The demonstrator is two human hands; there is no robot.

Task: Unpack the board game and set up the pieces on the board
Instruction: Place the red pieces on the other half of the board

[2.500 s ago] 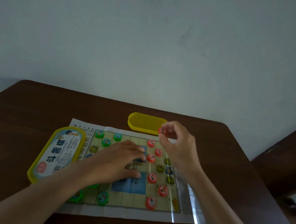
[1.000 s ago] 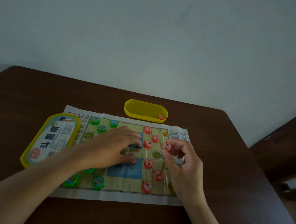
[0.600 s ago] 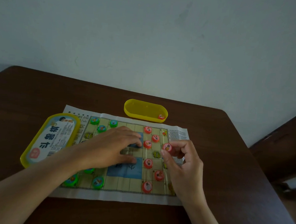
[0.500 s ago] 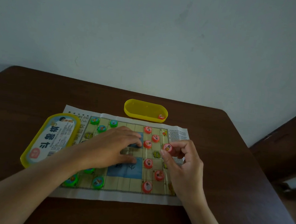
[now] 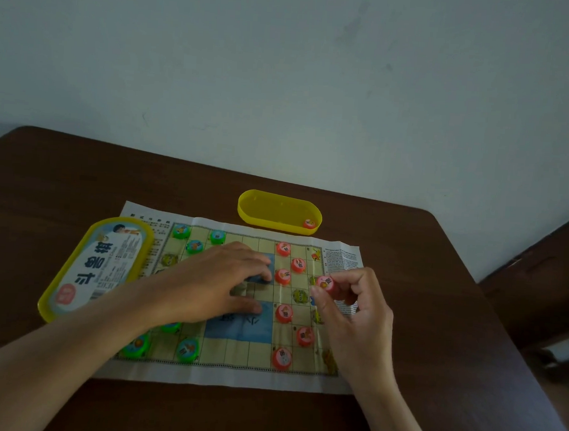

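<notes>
A paper game board (image 5: 258,353) lies flat on the brown table (image 5: 438,291). Several green pieces (image 5: 193,246) stand on its left side and several red pieces (image 5: 282,277) on its right side. My left hand (image 5: 212,284) rests flat, palm down, on the board's middle, fingers spread. My right hand (image 5: 354,309) pinches one red piece (image 5: 325,283) between thumb and forefinger just over the board's right columns. One more red piece (image 5: 308,223) lies in the yellow tray (image 5: 260,210) behind the board.
The yellow box lid (image 5: 96,267) with a printed label lies face up at the board's left edge. A pale wall runs behind the table. A dark piece of furniture (image 5: 545,278) stands to the right of the table.
My right hand came down from beside the yellow tray to the board's right columns with the red piece in it, then stayed nearly still. My left hand has not moved.
</notes>
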